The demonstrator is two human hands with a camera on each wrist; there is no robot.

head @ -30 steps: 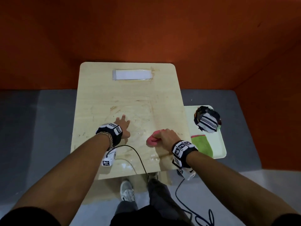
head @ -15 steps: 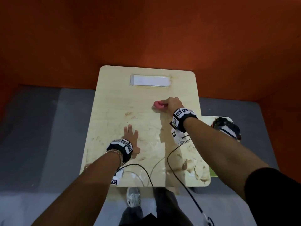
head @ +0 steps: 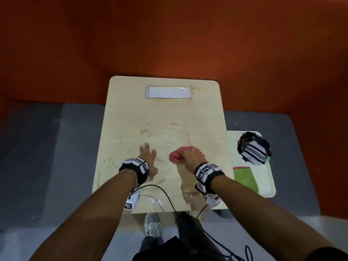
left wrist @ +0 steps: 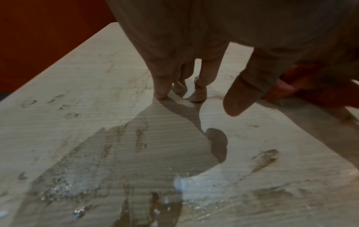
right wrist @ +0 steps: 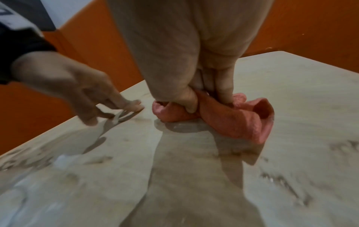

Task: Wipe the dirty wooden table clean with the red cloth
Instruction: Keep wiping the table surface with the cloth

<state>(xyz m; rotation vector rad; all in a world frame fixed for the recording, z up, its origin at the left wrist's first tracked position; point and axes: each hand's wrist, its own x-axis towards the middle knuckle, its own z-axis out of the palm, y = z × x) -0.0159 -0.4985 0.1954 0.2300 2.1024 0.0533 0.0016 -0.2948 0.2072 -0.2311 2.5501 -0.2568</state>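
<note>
A right hand (head: 190,156) clenches a bunched red cloth (head: 176,155) against the smeared wooden desk (head: 163,117) near its front edge, while the left hand (head: 147,159) rests beside it, fingers (left wrist: 161,86) spread, their tips touching the wood.

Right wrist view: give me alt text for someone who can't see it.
The right hand grips a bunched red cloth pressed on the smeared, wet-looking wooden table. At left, the left hand rests its straight fingertips on the tabletop, apart from the cloth; an orange wall stands behind.
</note>
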